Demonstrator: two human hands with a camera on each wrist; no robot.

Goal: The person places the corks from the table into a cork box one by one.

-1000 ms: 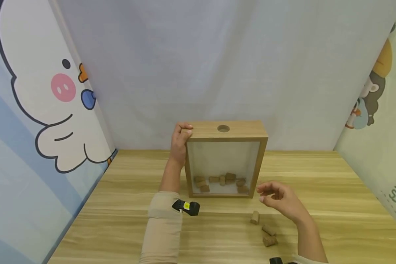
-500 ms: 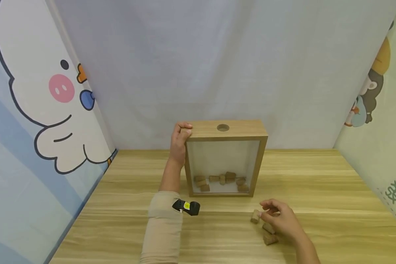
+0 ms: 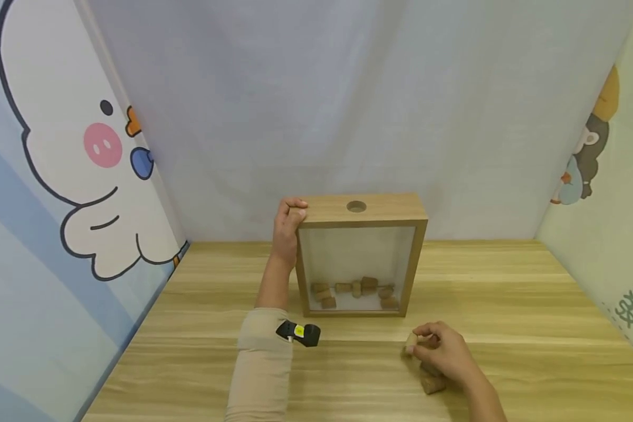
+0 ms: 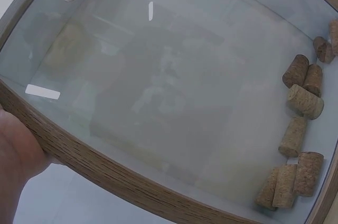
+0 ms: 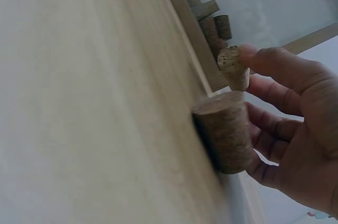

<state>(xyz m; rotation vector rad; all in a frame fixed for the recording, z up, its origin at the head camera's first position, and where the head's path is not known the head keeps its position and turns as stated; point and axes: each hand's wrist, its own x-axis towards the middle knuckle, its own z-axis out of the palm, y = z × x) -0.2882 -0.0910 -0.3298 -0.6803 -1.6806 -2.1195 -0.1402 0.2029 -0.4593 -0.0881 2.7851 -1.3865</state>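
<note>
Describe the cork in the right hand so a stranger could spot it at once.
Find the upright wooden box with the glass front; on the table before its right corner is the right hand. The cork is pinched in its fingertips, lifted, while two other corks lie flat nearby.

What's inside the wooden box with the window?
Corks lie in a loose row on the bottom of the wooden box. The frame hides its edges, so an exact count isn't sure.

Wood-framed box (image 3: 361, 212), glossy glass pane (image 4: 158, 86); rough matt corks (image 4: 296, 129); smooth wood-grain table (image 3: 506, 305)

A makeshift recording booth: cartoon-printed sheets (image 3: 58, 176) wall a wooden table (image 3: 506, 305).
</note>
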